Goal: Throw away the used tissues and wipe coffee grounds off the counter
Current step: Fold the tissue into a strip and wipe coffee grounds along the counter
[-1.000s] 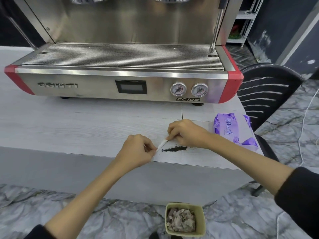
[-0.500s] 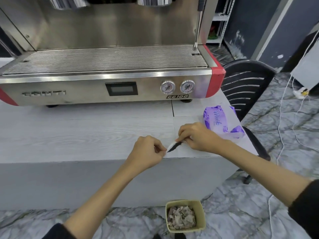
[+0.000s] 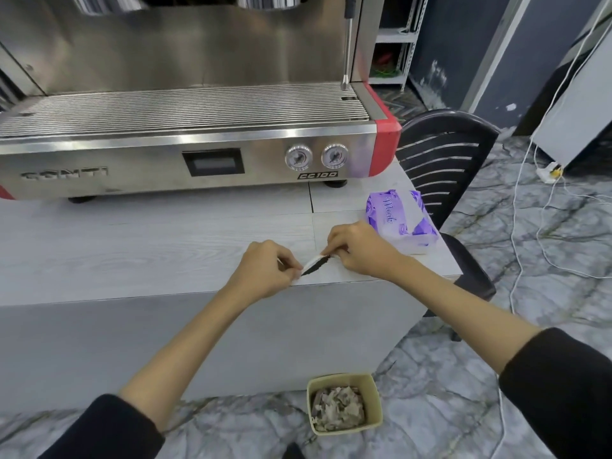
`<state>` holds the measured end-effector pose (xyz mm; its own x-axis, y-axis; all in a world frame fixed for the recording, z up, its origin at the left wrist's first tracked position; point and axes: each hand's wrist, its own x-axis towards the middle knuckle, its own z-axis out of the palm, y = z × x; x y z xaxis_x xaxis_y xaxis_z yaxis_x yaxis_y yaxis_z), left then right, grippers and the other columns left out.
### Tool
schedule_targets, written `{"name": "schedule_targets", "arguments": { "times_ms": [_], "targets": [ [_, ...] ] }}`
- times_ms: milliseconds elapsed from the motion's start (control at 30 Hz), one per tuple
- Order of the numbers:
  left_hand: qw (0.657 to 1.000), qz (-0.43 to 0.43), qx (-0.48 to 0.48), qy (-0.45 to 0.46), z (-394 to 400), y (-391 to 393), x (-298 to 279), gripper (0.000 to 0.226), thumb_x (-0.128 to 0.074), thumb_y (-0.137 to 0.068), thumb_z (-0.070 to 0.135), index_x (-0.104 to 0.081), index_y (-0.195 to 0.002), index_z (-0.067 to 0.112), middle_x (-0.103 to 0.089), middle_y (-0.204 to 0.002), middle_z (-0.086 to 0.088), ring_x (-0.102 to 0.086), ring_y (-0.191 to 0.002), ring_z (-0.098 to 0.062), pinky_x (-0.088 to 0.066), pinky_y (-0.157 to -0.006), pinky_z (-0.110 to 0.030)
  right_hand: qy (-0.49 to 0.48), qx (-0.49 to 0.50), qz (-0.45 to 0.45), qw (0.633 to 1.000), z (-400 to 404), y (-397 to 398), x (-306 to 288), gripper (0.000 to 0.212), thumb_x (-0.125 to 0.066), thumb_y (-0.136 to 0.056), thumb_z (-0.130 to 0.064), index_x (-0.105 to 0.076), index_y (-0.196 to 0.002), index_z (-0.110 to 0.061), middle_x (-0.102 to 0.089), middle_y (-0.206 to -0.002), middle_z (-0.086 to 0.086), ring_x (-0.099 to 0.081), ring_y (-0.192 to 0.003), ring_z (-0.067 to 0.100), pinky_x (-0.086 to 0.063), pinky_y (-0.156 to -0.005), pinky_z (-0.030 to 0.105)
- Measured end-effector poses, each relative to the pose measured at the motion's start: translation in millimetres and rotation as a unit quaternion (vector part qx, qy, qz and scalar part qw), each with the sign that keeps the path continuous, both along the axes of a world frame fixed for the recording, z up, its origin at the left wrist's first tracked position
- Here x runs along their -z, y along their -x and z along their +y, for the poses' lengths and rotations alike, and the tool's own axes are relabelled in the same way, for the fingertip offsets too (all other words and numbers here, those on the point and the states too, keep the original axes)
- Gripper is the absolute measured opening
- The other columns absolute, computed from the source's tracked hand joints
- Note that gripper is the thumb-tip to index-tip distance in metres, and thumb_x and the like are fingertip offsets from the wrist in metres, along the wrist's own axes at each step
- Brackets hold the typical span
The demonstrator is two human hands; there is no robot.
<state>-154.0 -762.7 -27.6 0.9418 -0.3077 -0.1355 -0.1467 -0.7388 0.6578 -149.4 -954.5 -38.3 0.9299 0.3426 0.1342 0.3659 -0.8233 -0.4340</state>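
Note:
A white tissue (image 3: 314, 261) is folded between my two hands near the front edge of the grey counter (image 3: 132, 253). Dark coffee grounds (image 3: 316, 267) lie in its fold. My left hand (image 3: 265, 273) pinches the tissue's left end. The right end is pinched by my right hand (image 3: 357, 248). On the floor below stands a beige bin (image 3: 344, 379) with several crumpled used tissues inside.
A steel espresso machine (image 3: 185, 154) with red corners fills the back of the counter. A purple tissue pack (image 3: 400, 220) lies by the counter's right edge. A black chair (image 3: 440, 160) stands to the right. White cables (image 3: 530, 226) trail across the marble floor.
The grounds lay loose on the counter a second ago; now they sit inside the folded tissue, which both hands have lifted slightly. The view has shifted left.

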Motion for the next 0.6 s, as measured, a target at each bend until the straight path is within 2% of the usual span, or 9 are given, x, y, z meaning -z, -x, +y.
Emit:
{"name": "schedule_targets", "arguments": {
  "times_ms": [167, 367, 533, 600],
  "targets": [
    [1.0, -0.019, -0.008, -0.002, -2.5, 0.5, 3.7, 0.008, -0.069, -0.075, 0.014, -0.074, -0.072, 0.02, -0.071, -0.071, -0.001, -0.06, -0.063, -0.005, -0.039, -0.055, -0.009, 0.005, -0.004, -0.018, 1.0, -4.2, 11.4, 3.2, 0.028, -0.051, -0.076, 0.008, -0.072, -0.09, -0.004, -0.07, -0.091, 0.015, -0.063, -0.083, 0.033, -0.052, -0.075, 0.041],
    [0.999, -0.041, 0.022, -0.006, -1.9, -0.5, 3.2, 0.006, -0.069, -0.075, 0.012, -0.074, -0.076, 0.016, -0.067, -0.069, 0.002, -0.058, -0.061, -0.002, -0.041, -0.06, -0.009, 0.006, 0.004, -0.032, 0.999, -5.3, 17.8, 4.7, 0.029, -0.051, -0.075, 0.009, -0.072, -0.089, -0.004, -0.071, -0.089, 0.015, -0.063, -0.079, 0.034, -0.051, -0.071, 0.035],
    [0.997, -0.047, 0.06, -0.014, -5.0, -3.3, 2.9, 0.007, -0.069, -0.075, 0.012, -0.074, -0.074, 0.017, -0.068, -0.071, 0.002, -0.059, -0.063, -0.004, -0.045, -0.067, -0.02, -0.007, 0.021, -0.05, 0.999, -9.4, 30.1, 4.8, 0.028, -0.052, -0.074, 0.011, -0.073, -0.086, -0.003, -0.07, -0.083, 0.016, -0.064, -0.075, 0.034, -0.053, -0.068, 0.039],
    [0.995, -0.053, 0.078, -0.014, -5.5, -1.2, 3.7, 0.008, -0.068, -0.076, 0.01, -0.074, -0.075, 0.016, -0.069, -0.074, 0.001, -0.062, -0.066, -0.009, -0.049, -0.07, -0.024, -0.002, 0.02, -0.054, 0.998, -9.9, 36.8, 5.3, 0.028, -0.052, -0.073, 0.011, -0.072, -0.085, -0.002, -0.069, -0.081, 0.017, -0.064, -0.074, 0.035, -0.053, -0.068, 0.036]
  ]
}}
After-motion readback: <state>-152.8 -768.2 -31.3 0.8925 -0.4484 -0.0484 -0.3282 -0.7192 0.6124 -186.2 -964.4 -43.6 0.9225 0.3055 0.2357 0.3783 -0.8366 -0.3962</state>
